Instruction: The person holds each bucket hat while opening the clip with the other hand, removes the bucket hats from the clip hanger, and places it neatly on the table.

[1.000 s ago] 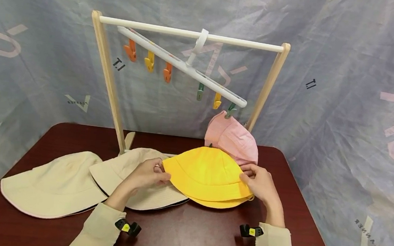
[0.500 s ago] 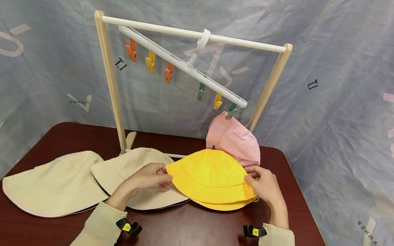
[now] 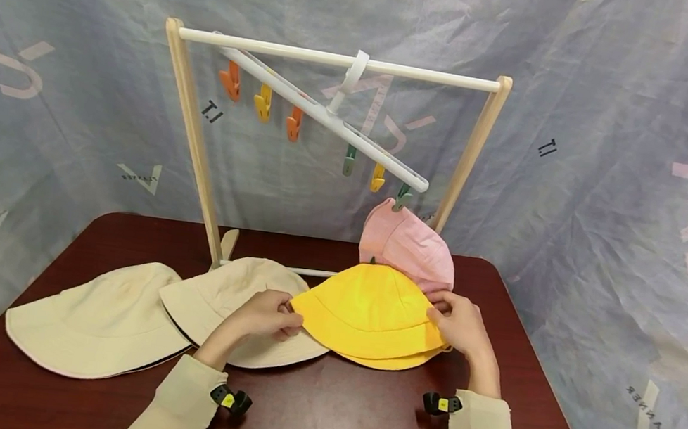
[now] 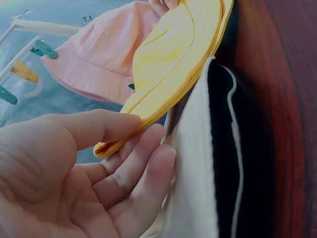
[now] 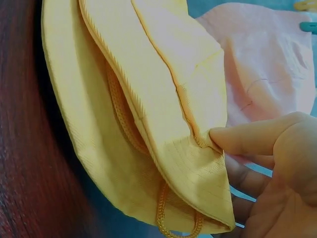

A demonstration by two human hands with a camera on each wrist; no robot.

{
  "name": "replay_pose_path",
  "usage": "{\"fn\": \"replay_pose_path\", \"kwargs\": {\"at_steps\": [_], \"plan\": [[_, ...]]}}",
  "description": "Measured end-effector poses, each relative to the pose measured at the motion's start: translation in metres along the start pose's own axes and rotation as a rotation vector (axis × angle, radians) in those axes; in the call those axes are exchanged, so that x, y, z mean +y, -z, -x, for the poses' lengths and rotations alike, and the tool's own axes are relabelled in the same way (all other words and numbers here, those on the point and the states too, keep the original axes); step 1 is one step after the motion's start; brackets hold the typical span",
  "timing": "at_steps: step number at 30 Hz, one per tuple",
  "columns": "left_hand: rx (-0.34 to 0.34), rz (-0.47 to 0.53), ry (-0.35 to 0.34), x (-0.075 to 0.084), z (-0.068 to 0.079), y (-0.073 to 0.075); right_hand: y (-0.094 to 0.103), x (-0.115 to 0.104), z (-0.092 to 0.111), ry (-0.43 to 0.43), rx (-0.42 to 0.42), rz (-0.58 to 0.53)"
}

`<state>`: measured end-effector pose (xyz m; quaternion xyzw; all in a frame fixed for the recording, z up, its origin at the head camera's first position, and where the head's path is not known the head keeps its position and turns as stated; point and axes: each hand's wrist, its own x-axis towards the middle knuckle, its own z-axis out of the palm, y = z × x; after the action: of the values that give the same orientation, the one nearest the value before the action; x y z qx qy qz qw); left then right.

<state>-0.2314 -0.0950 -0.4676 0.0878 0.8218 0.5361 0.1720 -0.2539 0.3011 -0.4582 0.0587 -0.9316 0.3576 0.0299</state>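
Note:
A yellow bucket hat, folded flat with its brim toward me, is stretched between both hands. My left hand pinches the brim's left corner between thumb and fingers, plain in the left wrist view. At the opposite end my right hand pinches the hat near the brim seam; a yellow cord loops out below the brim in the right wrist view. Behind it a pink hat hangs by its edge from a green clip. A beige hat lies under my left hand.
Another beige hat lies farther left on the dark red table. A wooden rack bears a white hanger, tilted down to the right, with several orange, yellow and green clips.
The yellow hat has shifted slightly right and toward me with both hands. The left fingers have closed in on its corner. The hanger has tipped slightly, its right end a little lower.

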Motion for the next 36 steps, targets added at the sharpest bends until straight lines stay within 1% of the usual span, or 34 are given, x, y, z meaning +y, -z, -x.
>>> {"fn": "replay_pose_path", "kwargs": {"at_steps": [10,15,21,28,36], "plan": [[0.014,-0.079,-0.016,-0.005,-0.002,-0.005,-0.007,0.004,-0.003,0.019,0.038,0.02],[0.015,-0.124,-0.03,-0.007,-0.004,-0.006,-0.01,0.005,-0.005,0.012,0.074,0.044],[0.018,-0.133,-0.04,-0.007,-0.004,-0.008,-0.014,0.003,-0.005,0.001,0.116,0.076],[0.02,-0.145,-0.031,-0.008,-0.005,-0.01,-0.015,0.002,-0.006,-0.042,0.101,0.093],[0.017,-0.201,-0.028,-0.009,-0.004,-0.011,-0.017,0.004,-0.008,-0.071,0.097,0.121]]}}
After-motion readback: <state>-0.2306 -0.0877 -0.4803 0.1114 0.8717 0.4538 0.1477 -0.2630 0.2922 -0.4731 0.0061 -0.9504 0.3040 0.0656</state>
